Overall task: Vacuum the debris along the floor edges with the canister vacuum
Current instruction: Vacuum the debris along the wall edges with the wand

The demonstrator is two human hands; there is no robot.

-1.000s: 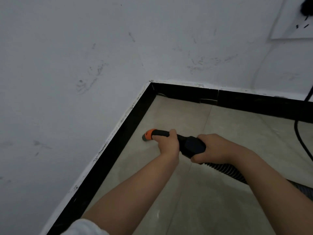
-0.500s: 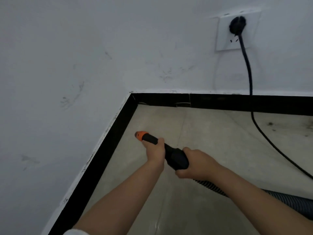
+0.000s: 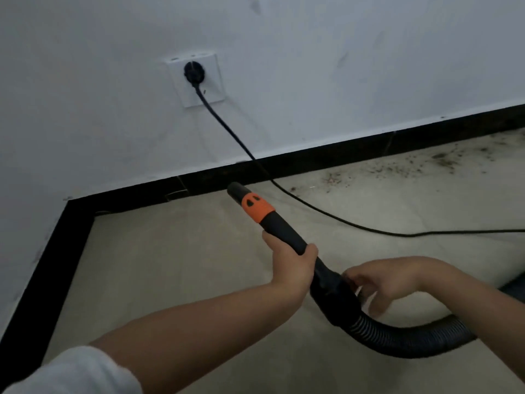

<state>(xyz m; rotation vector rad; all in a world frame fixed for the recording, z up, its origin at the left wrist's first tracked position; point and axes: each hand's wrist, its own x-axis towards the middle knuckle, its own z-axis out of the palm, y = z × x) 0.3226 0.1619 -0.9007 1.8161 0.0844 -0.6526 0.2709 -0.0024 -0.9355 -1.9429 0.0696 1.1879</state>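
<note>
progress: i judge the task partly done. the floor (image 3: 176,268) by the corner looks free of debris; the stretch along the skirting (image 3: 355,149) to the right does not.
left to do: a scatter of dark debris (image 3: 420,163) lies on the floor against the skirting at upper right, well apart from the nozzle. i read that as the next stretch.
nozzle: the nozzle (image 3: 237,191) points up and away toward the skirting, raised off the floor, near the cord but apart from it as far as i can tell.
wand: black tube with an orange collar (image 3: 257,207), short dark tip, ribbed hose (image 3: 397,334) curving off to the right. the canister is out of view.
left hand: the left hand (image 3: 292,265) wraps the wand just below the collar, fingers curled round it, firm hold.
right hand: the right hand (image 3: 380,282) sits beside the hose cuff, fingers loosely spread, tips touching or nearly touching it; not a closed grip.
cord: the cord (image 3: 312,207) runs from the plug in the socket (image 3: 196,78) down across the skirting and along the floor, between the nozzle and the debris. i note a snag risk.
</note>
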